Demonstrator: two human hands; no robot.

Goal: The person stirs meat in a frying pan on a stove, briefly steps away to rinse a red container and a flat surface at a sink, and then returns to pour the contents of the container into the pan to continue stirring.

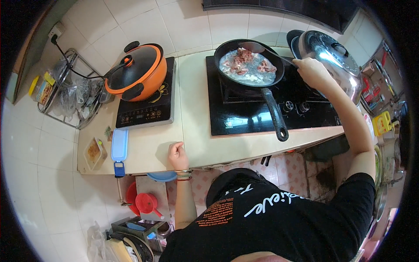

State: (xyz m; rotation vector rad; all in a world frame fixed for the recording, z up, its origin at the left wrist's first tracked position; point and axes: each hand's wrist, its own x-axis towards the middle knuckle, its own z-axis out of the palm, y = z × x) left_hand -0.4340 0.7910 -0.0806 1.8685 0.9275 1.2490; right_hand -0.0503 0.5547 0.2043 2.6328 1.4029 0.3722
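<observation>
My right hand (312, 72) grips the handle of a metal spatula (253, 47), its head at the far side of a black frying pan (275, 100). Pieces of reddish-brown meat (245, 56) lie in foamy, whitish liquid (253, 76) inside this pan. The pan sits on the left side of a black glass gas hob (239, 121), with its long handle pointing towards me. Near the counter's front edge, my left hand (178, 157) rests with its fingers curled; nothing shows in it.
An orange pot (149, 78) with a dark lid stands on an induction cooker (147, 114). A large lidded steel pot (348, 77) occupies the hob's right side. The left counter holds a blue lidded container (119, 144) and a clear food box (95, 152). A wire rack (73, 119) stands behind.
</observation>
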